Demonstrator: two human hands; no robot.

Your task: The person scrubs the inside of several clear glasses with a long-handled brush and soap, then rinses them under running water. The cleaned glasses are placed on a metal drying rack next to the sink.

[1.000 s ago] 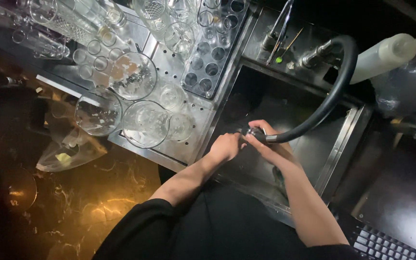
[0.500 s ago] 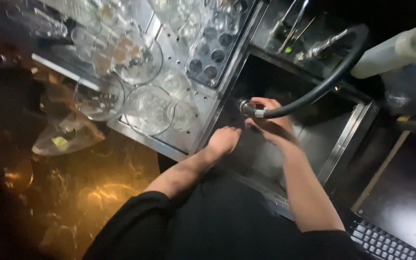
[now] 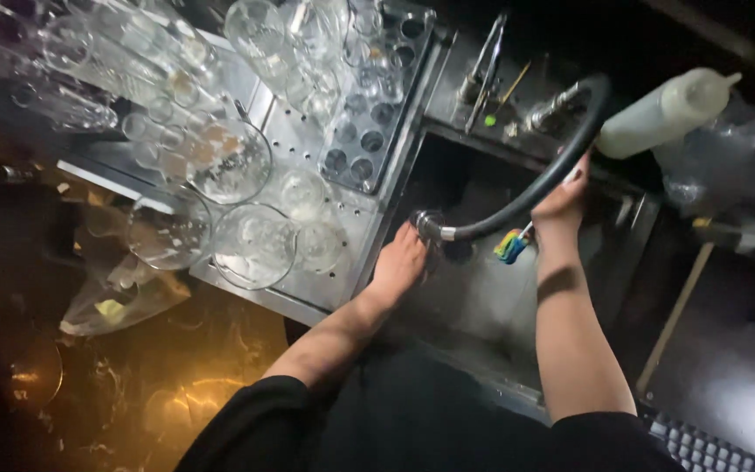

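Observation:
My left hand (image 3: 402,262) reaches into the steel sink (image 3: 474,297), fingers closed around the metal spray head (image 3: 428,224) at the end of a black flexible hose (image 3: 542,179). Further right and higher, my right hand (image 3: 563,199) is by the hose near the sink's far wall, and it grips a small brush with blue, yellow and green bristles (image 3: 510,246) that hangs below the fingers. The hose arches up to a tap fitting (image 3: 555,109) behind the sink.
Left of the sink a perforated steel drainer (image 3: 356,236) holds several upturned glasses and glass bowls (image 3: 255,245). A white squeeze bottle (image 3: 661,114) lies at the back right. Tongs (image 3: 482,70) rest behind the sink. A keyboard (image 3: 709,446) sits at the lower right.
My right hand has let go of the spray head, moved right and up, and now holds the coloured brush. My left hand has come onto the spray head.

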